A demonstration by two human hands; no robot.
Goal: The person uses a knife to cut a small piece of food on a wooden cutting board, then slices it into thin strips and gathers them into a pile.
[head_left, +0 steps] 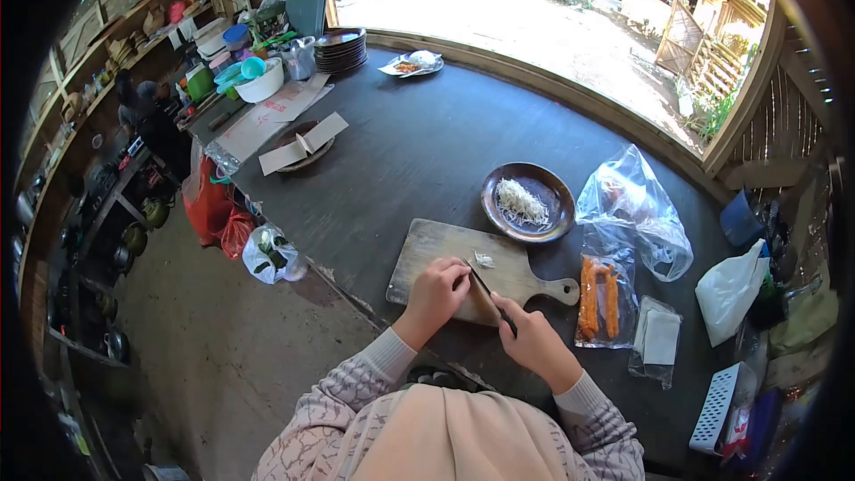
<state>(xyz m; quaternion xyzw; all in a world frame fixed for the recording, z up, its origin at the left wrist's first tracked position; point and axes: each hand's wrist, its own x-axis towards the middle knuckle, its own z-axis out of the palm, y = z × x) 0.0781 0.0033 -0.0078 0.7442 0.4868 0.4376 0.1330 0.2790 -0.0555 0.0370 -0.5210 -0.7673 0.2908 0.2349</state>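
My right hand [534, 343] is closed round the dark handle of a knife [479, 283], whose blade points up and left over the wooden cutting board [426, 245]. My left hand [435, 296] rests on the board with its fingers curled beside the blade; what they hold, if anything, is hidden. A small heap of pale shreds [484, 259] lies just beyond the knife tip. Behind the board, a brown plate [563, 205] carries a larger pile of white shreds [521, 202].
Right of the board are a bag of orange sticks [598, 298], a clear plastic bag [637, 205] and white packets [657, 337]. Stacked dark plates [340, 52], a plate with food [411, 63] and cardboard [272, 120] stand farther back. Another person [151, 116] is at far left.
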